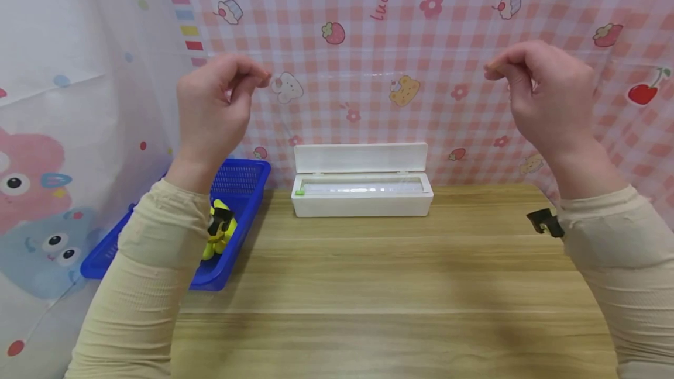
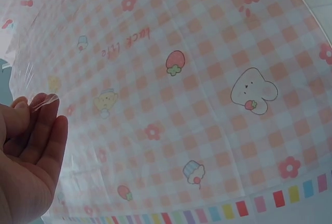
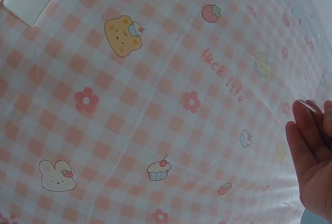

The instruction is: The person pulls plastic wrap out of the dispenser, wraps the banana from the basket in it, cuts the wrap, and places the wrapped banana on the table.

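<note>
Both hands are raised above the table, wide apart. My left hand [image 1: 213, 98] pinches a corner of clear cling film [image 2: 45, 101] between thumb and fingertips. In the right wrist view, my right hand [image 3: 316, 167] pinches the film's other side the same way. Between the hands the see-through sheet shows in the head view only as faint shiny streaks, so its lower edge is hard to make out. Below and behind it, a white cling film dispenser box [image 1: 363, 206] stands with its lid [image 1: 360, 158] up. A green slider [image 1: 300, 192] sits at its left end.
At the left of the wooden table [image 1: 400, 285] is a blue basket [image 1: 251, 209] with yellow bananas [image 1: 223, 233] in it, partly behind the left forearm. A pink checked curtain [image 1: 363, 34] hangs behind the table. Black clips [image 1: 544, 223] stick out at the sleeves.
</note>
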Motion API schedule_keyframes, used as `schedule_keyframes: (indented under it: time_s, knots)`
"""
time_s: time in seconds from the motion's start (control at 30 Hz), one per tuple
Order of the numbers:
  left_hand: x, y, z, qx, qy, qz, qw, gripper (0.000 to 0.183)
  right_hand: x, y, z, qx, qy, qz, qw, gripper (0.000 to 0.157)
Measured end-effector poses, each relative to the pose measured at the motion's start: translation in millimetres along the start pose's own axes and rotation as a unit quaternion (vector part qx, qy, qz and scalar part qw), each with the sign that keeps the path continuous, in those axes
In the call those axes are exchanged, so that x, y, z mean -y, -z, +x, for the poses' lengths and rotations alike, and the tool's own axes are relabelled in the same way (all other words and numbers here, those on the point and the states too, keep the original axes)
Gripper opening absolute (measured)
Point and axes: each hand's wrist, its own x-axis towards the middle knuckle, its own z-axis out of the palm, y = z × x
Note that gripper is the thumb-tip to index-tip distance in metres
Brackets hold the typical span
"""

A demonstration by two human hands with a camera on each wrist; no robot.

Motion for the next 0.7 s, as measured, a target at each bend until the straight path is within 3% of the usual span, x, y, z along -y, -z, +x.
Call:
schedule_keyframes:
  time_s: [0.7]
  knots:
    - [3.6, -2.7, 7.8, -0.013, 0.009, 0.008, 0.9998, 0.013, -2.4, -0.3, 7.6, 0.006, -0.007, -0.002, 1.000, 0.019]
